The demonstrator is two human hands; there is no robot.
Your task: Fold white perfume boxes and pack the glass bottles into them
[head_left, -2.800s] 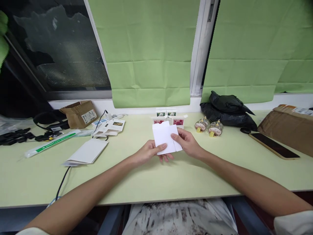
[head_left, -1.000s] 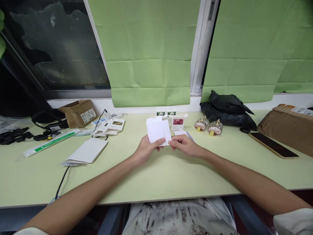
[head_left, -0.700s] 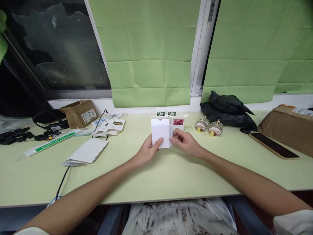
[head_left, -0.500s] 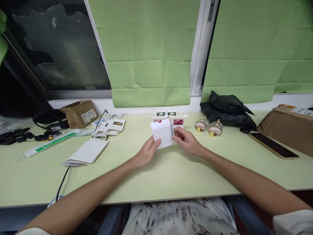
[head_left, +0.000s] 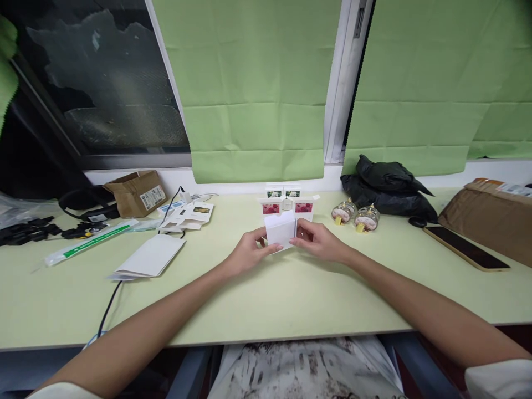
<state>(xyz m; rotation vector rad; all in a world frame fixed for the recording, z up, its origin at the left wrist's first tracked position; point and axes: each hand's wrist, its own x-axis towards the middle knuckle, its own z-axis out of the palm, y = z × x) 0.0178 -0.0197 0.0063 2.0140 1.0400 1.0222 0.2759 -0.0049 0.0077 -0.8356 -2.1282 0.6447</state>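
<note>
White card box (head_left: 279, 230), smooth, square-faced

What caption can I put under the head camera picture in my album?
A left hand and right hand hold a small white box at a pale green table.

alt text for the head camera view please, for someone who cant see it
A person's left hand and right hand hold a small white box at a pale green table. Beyond the box stand picture-fronted cartons; glass containers and a phone are to the right.

No printed text can be read.
</note>
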